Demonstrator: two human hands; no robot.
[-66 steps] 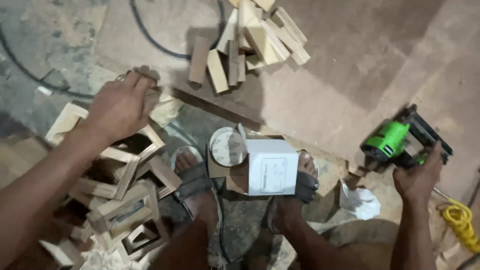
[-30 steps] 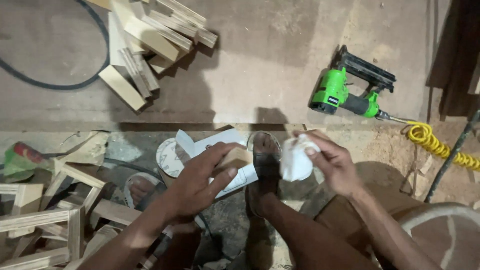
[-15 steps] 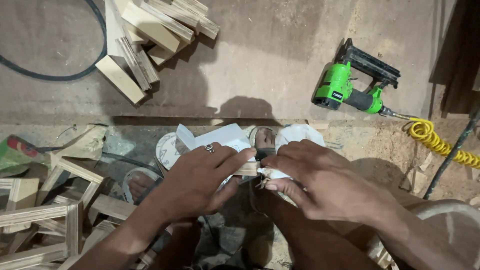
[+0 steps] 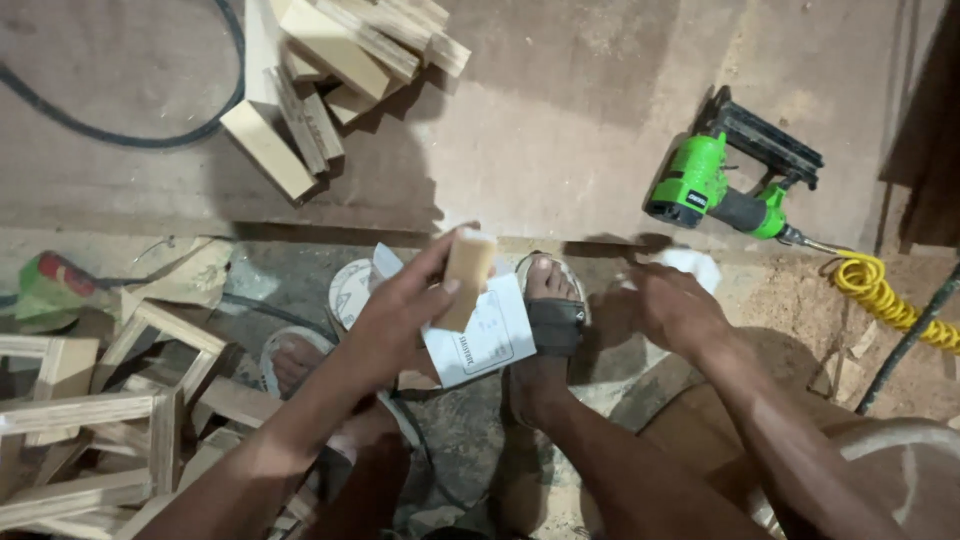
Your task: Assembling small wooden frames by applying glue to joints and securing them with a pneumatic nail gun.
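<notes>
Looking straight down here at someone's two bare arms over a dusty workshop floor. The left hand [image 4: 400, 320] has a small wooden block [image 4: 466, 276] pinched between thumb and fingers, fingers curled snug around it, and it's held up a bit above a white printed sheet of paper [image 4: 490, 340] that lies on the ground just beside the person's right foot in a dark-strapped sandal [image 4: 553, 325]. The other foot [image 4: 295, 360] pokes out under the left forearm. The right hand [image 4: 668, 305] is off to the side, knuckles up, fingers bent down over a crumpled white rag [image 4: 690, 265] at the edge of the raised board; it looks closed on it, but most of the rag is hidden under the hand, so can't really tell how tight the grip is. Past that hand, up on the brown board, sits a green and black nail gun [image 4: 720, 180], well apart from both hands, with a coiled yellow air hose [image 4: 885, 295] running off its back end to the right. Top left there's a messy pile of short wood offcuts [image 4: 330, 70] with a black cable [image 4: 130, 135] looping near it. Down the left side are several open wooden frames [image 4: 90, 420] stacked loosely, and something green and red [image 4: 45, 280] lying beside them.
</notes>
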